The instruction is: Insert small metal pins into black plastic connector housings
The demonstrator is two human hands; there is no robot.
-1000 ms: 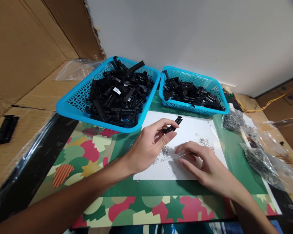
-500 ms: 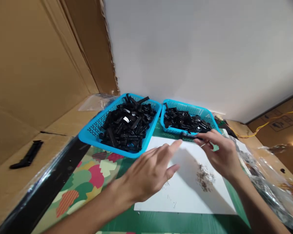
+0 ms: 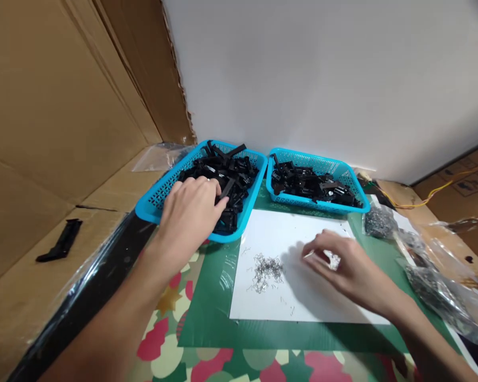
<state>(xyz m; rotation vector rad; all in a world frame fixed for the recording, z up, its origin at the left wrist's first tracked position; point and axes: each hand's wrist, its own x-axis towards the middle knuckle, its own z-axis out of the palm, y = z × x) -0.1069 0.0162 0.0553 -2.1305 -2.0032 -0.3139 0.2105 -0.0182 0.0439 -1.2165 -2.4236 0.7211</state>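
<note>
My left hand (image 3: 191, 209) reaches over the left blue basket (image 3: 147, 210), its bent fingers among the black plastic parts (image 3: 239, 175). Thumb and index finger are apart; the other fingertips are hidden. Above the white sheet (image 3: 258, 225), my right hand (image 3: 342, 265) pinches a small thin metal pin (image 3: 308, 255) between thumb and fingertips. A loose pile of small metal pins (image 3: 266, 271) lies on the sheet left of it. Another shiny cluster (image 3: 333, 260) shows partly behind my right hand.
A right blue basket (image 3: 318, 203) with black parts stands by the white wall. One black part (image 3: 61, 241) lies on cardboard at far left. Clear plastic bags (image 3: 378, 220) lie along the right side. A yellow cable (image 3: 426, 201) runs at the back right.
My left hand has moved left from over the sheet to the left basket. My right hand has come back from the right basket's edge; the black part it held is no longer in it.
</note>
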